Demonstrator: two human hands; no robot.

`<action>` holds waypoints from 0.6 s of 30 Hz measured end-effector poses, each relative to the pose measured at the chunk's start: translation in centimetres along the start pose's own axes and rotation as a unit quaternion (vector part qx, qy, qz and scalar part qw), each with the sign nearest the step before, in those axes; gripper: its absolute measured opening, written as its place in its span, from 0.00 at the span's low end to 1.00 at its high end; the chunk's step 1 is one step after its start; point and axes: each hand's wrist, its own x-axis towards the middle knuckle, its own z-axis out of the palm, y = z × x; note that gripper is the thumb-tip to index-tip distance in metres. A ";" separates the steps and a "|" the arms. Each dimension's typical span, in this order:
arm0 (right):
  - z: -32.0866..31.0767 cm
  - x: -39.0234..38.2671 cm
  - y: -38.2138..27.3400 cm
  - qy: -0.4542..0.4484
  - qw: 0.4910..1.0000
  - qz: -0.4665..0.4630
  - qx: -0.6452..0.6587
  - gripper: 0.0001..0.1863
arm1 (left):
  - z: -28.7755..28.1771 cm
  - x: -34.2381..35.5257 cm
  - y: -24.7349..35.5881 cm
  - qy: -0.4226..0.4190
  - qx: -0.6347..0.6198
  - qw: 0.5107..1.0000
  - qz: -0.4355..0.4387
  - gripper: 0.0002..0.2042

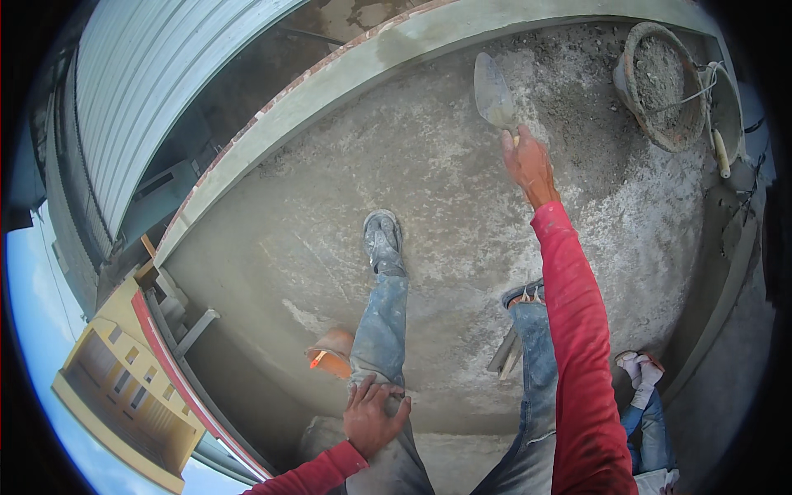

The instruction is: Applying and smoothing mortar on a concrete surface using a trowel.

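Observation:
My right hand (530,167) is closed round the handle of a trowel (493,92), with the arm stretched forward. The trowel's broad, rounded metal blade points away from me, over the rough grey cement floor (462,198). I cannot tell whether the blade touches the floor. My left hand (375,418) rests on my left leg just above the knee, its fingers loosely apart and holding nothing. To the right of the trowel stands a round bucket (629,76) of grey mortar with a thin wire handle. Loose mortar crumbs lie between the two.
A low plastered wall (355,78) curves round the far side. Beside the mortar bucket is another container (728,111) with a wooden-handled tool (721,154). An orange bucket (332,353) sits beside my left leg, wood pieces (506,355) by my right. Another person's jeans (654,429) show lower right.

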 end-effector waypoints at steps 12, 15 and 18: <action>-1.4 5.4 -1.1 -0.059 0.992 -0.055 -0.094 0.23 | -0.4 -0.1 0.0 0.003 -0.016 1.000 0.001 0.12; -3.5 4.3 2.5 -0.014 0.997 0.035 -0.062 0.24 | 0.3 0.1 -0.1 0.003 -0.013 1.000 0.012 0.12; 0.7 1.4 -0.8 -0.111 0.990 -0.049 -0.077 0.24 | 0.0 0.2 0.0 0.005 -0.003 1.000 0.008 0.12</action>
